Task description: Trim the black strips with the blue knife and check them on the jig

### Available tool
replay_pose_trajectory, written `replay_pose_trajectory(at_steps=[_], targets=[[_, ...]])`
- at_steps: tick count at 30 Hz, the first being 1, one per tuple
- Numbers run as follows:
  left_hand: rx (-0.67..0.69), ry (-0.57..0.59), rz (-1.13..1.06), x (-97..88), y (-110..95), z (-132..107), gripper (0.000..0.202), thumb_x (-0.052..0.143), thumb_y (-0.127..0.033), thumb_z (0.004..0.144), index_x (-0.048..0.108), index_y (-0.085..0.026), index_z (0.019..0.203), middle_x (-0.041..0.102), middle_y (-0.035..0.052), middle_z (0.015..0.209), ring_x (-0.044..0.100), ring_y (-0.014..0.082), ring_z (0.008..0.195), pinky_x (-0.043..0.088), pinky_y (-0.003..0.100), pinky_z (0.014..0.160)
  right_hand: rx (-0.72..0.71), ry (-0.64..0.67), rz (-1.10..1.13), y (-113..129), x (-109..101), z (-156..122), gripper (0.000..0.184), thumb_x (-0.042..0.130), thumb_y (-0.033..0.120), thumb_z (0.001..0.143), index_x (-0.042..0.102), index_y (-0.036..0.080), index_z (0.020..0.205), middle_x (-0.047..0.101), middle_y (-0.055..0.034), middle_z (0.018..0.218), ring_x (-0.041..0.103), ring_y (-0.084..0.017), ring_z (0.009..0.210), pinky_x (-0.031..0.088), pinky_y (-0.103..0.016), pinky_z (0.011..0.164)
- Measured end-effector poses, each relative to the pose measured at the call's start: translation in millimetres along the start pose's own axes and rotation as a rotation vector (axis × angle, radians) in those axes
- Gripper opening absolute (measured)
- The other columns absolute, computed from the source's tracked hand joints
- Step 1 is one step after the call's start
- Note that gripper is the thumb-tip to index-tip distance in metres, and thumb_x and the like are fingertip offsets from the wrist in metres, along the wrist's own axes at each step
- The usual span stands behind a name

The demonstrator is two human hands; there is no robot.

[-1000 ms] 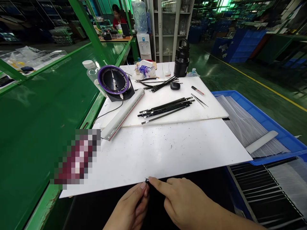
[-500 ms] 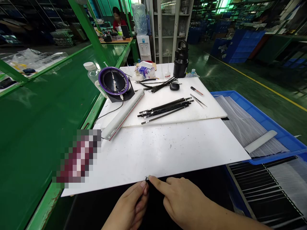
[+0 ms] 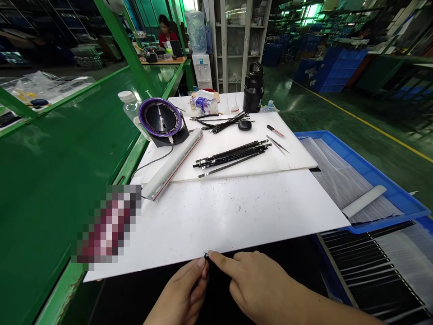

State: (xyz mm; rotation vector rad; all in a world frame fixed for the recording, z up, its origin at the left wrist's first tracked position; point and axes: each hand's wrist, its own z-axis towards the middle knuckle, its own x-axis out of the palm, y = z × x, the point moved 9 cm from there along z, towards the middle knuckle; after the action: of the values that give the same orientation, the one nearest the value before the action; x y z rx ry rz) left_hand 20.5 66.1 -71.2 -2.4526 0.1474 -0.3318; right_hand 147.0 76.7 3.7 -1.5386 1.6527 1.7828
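Observation:
My left hand point(image 3: 182, 289) and my right hand point(image 3: 257, 282) meet just below the front edge of a white plastic board point(image 3: 219, 216). The left thumb and fingers pinch the tip of a thin black strip point(image 3: 206, 255). My right index fingertip rests against that tip, and the right thumb is hidden. The rest of the strip is lost against the dark surface below. A bundle of similar black strips point(image 3: 232, 155) lies on a second white board point(image 3: 287, 155), well beyond my hands.
A white triangular scale ruler point(image 3: 172, 164), a purple-rimmed round device point(image 3: 160, 118), pliers point(image 3: 203, 118), tweezers point(image 3: 277, 144) and a black bottle point(image 3: 253, 88) stand on the boards. A blue tray point(image 3: 372, 176) lies to the right. A green bench point(image 3: 61, 180) runs along the left.
The whole scene drifts slightly as my head moves. My hands keep the same pinch at the board's edge, and nothing on the boards has shifted.

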Motion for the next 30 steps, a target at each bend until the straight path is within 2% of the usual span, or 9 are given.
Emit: replay_pose_trajectory(at_steps=[9, 15, 20, 30], targets=[[-0.023, -0.023, 0.004, 0.9, -4, -3, 0.049, 0.058, -0.068, 0.074, 0.049, -0.021, 0.073, 0.033, -0.0090, 0.049, 0.013, 0.0042, 0.039, 0.005, 0.019, 0.036, 0.030, 0.001, -0.106, -3, 9, -1, 0.064, 0.041, 0.021, 0.087, 0.027, 0.034, 0.149, 0.068, -0.0060, 0.087, 0.064, -0.025, 0.066, 0.042, -0.032, 0.056], [-0.014, -0.013, 0.004, 0.9, 0, -2, 0.047, 0.056, -0.067, 0.076, 0.048, -0.021, 0.074, 0.032, -0.0093, 0.048, 0.012, 0.0046, 0.039, 0.005, 0.020, 0.036, 0.012, -0.026, 0.062, -1, 5, -3, 0.062, 0.040, 0.018, 0.087, 0.032, 0.031, 0.147, 0.069, -0.0064, 0.099, 0.066, -0.024, 0.081, 0.047, -0.032, 0.068], [0.061, -0.057, -0.017, 7.0, -10, -7, 0.044, 0.055, -0.064, 0.079, 0.048, -0.020, 0.075, 0.031, -0.0097, 0.049, 0.010, 0.0036, 0.039, 0.003, 0.019, 0.038, 0.007, -0.010, 0.048, 2, 4, -1, 0.064, 0.040, 0.018, 0.085, 0.031, 0.028, 0.148, 0.069, -0.0079, 0.102, 0.067, -0.026, 0.082, 0.048, -0.035, 0.068], [0.059, -0.062, -0.043, 8.3, -9, -9, 0.043, 0.055, -0.063, 0.080, 0.048, -0.020, 0.074, 0.031, -0.0090, 0.050, 0.011, 0.0042, 0.040, 0.004, 0.019, 0.038, 0.036, 0.041, -0.191, 5, 16, 1, 0.069, 0.042, 0.021, 0.085, 0.023, 0.030, 0.150, 0.067, -0.0082, 0.086, 0.065, -0.027, 0.061, 0.042, -0.032, 0.049]])
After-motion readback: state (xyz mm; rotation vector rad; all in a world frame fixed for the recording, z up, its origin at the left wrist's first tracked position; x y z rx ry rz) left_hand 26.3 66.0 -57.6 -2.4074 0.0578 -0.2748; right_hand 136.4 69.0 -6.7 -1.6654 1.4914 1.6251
